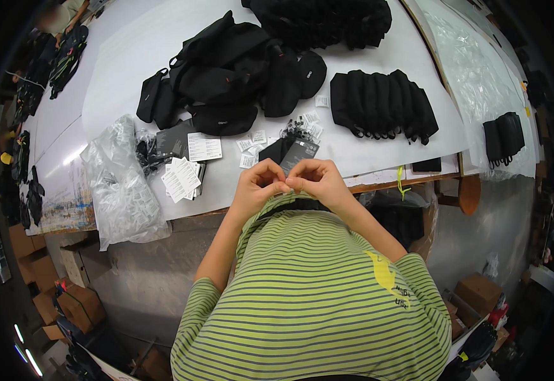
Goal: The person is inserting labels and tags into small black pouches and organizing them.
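My left hand (259, 187) and my right hand (321, 183) meet at the table's near edge, thumbs and forefingers pinched together. Whatever lies between the fingertips is too small to make out. Just beyond them are black hang tags (300, 153) with a tangle of black cords (297, 131). Small white labels (251, 145) lie to their left. Farther left sit a fanned stack of white printed cards (180, 180) and a larger white card (204, 147) beside dark cards (174, 140).
A heap of black fabric pouches (223, 66) covers the table's middle. A row of black pouches (381, 105) stands right, another black pile (327, 22) behind. A clear plastic bag (123, 190) hangs over the left edge. Cardboard boxes (80, 306) stand on the floor. Another person (67, 16) is far left.
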Demonstrator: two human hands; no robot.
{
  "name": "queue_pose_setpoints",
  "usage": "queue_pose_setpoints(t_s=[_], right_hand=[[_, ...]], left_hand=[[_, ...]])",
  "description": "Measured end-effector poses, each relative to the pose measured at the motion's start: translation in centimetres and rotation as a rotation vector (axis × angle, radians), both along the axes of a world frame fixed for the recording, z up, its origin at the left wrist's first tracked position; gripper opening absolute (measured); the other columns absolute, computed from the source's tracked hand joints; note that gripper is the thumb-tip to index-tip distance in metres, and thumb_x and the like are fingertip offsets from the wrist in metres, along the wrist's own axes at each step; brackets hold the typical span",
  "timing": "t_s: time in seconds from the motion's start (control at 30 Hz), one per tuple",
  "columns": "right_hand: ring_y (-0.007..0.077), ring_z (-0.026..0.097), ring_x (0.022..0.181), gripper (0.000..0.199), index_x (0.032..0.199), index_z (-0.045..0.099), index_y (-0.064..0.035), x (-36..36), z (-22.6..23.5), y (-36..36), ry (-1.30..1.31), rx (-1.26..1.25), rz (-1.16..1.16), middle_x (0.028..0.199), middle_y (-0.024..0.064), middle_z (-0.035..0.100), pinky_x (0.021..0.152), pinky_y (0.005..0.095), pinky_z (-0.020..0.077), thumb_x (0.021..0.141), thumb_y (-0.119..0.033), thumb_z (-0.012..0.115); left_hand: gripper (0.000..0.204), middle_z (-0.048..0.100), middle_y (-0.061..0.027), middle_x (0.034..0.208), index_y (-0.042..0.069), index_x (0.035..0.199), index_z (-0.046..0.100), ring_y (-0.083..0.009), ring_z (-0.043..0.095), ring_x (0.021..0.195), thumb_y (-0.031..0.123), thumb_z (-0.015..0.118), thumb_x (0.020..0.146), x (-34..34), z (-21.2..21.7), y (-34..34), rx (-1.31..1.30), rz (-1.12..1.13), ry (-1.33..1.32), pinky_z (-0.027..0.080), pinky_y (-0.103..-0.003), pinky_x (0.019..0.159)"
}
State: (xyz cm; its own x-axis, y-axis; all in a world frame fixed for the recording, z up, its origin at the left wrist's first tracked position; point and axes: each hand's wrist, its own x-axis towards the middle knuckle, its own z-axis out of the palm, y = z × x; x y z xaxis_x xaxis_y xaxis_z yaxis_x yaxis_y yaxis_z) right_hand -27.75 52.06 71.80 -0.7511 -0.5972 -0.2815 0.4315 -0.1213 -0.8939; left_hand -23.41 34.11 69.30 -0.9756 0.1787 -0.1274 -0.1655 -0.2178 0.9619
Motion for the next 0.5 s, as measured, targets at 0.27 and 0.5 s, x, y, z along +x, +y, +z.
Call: queue_pose_setpoints(t_s=[0.27, 0.5], right_hand=[[0.0024, 0.048, 0.053, 0.013, 0.081, 0.064, -0.0027, -0.6, 1.5, 0.3, -0.034, -0.067, -0.075, 0.064, 0.0008, 0.059, 0.043, 0.0163, 0.0320, 0.081, -0.015, 0.069], [0.0031, 0.049, 0.053, 0.012, 0.078, 0.063, -0.0034, -0.3, 3.3, 1.1, -0.032, -0.084, -0.110, 0.063, 0.0010, 0.059, 0.045, 0.0161, 0.0340, 0.081, -0.014, 0.069]], left_hand=[[0.012, 0.056, 0.0017, 0.072, 0.005, 0.074, 0.063, -0.0108, 0.041, 0.068, 0.016, 0.067, 0.079, -2.0, 2.5, -0.2, -0.268, -0.044, 0.334, 0.035, -0.024, 0.063], [0.014, 0.058, -0.0044, 0.089, 0.004, 0.095, 0.061, -0.0179, 0.050, 0.089, 0.008, 0.057, 0.082, -2.6, -0.1, -0.9, -0.315, -0.067, 0.243, 0.038, -0.029, 0.082]])
